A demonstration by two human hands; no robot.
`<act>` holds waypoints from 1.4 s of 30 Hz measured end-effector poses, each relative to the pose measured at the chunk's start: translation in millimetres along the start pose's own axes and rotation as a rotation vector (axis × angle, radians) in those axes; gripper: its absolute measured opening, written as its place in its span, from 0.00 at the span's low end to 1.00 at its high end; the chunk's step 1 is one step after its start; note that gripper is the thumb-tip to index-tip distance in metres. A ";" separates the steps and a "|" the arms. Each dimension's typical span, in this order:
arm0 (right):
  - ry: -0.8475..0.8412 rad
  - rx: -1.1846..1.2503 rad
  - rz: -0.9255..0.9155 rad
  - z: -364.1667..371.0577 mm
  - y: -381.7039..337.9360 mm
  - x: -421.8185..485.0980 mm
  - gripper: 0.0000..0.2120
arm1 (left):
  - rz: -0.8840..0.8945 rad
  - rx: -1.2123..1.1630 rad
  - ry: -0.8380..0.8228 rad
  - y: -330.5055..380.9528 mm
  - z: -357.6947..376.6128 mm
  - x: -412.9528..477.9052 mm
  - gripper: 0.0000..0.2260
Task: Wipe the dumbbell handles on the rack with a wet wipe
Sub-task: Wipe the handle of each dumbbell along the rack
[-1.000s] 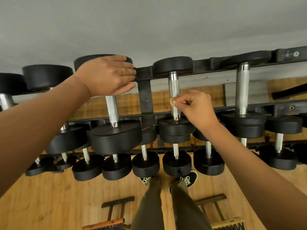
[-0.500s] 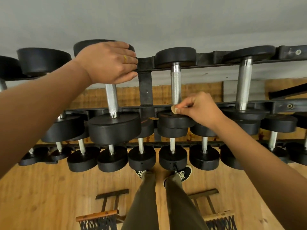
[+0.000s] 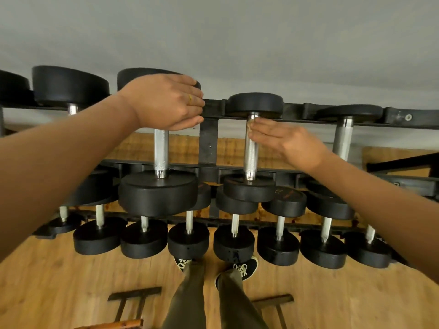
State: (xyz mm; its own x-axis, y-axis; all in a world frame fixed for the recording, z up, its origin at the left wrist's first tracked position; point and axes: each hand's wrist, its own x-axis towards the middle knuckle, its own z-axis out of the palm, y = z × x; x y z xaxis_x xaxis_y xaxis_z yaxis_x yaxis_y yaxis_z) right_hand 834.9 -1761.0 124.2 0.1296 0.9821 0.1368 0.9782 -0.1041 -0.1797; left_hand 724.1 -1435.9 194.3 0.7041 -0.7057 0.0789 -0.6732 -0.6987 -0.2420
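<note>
A black three-tier rack (image 3: 209, 143) holds several black dumbbells with knurled steel handles. My right hand (image 3: 287, 141) lies across the far end of the middle top-tier dumbbell's handle (image 3: 251, 155), just under its far head (image 3: 255, 103). Its fingers are nearly straight and hold a small beige wet wipe (image 3: 249, 125) against the steel; the thumb is hidden. My left hand (image 3: 166, 103) grips the far head of the larger dumbbell to the left, above its bare handle (image 3: 161, 150).
Another top-tier dumbbell handle (image 3: 342, 138) stands to the right of my right hand. Lower tiers carry several smaller dumbbells (image 3: 188, 241). My shoes (image 3: 247, 267) stand on the wooden floor under the rack. Metal frames (image 3: 133, 298) lie on the floor behind my feet.
My right hand slid with the wipe from the near end of the handle up to its far end. My left hand kept its hold on the larger dumbbell's head.
</note>
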 end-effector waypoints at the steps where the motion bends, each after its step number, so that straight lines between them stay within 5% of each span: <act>1: -0.047 -0.012 -0.025 0.4 3.3 -1.0 0.34 | 0.002 0.004 0.005 -0.5 1.1 -0.4 0.23; 7: -0.153 -0.090 -0.135 -3.6 15.9 -2.4 0.38 | 0.019 0.022 0.028 -2.2 4.0 -1.7 0.21; 13: -0.117 -0.145 -0.289 -10.4 28.9 18.0 0.31 | 0.027 0.038 0.040 -3.7 6.4 -2.9 0.20; 25: -0.102 -0.141 -0.153 -4.4 9.0 21.3 0.34 | 0.015 0.030 0.020 -5.3 6.3 -3.5 0.20; 31: -0.233 -0.115 -0.367 -0.3 -2.8 7.6 0.31 | 0.001 0.039 0.026 -3.6 6.6 -3.5 0.21; 37: -0.184 -0.156 -0.185 -15.1 3.6 24.2 0.32 | -0.014 0.059 0.024 -3.2 9.7 -6.5 0.20; 42: -0.310 -0.103 -0.332 8.6 -23.0 1.4 0.31 | -0.050 0.082 -0.015 -0.3 7.6 -2.5 0.22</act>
State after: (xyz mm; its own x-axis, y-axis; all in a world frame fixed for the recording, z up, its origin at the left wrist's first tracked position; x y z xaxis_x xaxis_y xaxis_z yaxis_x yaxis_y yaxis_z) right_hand 811.2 -1755.9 120.2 -0.2324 0.9640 -0.1294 0.9716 0.2241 -0.0757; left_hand 724.2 -1433.1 186.8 0.7403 -0.6677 0.0785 -0.6166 -0.7209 -0.3166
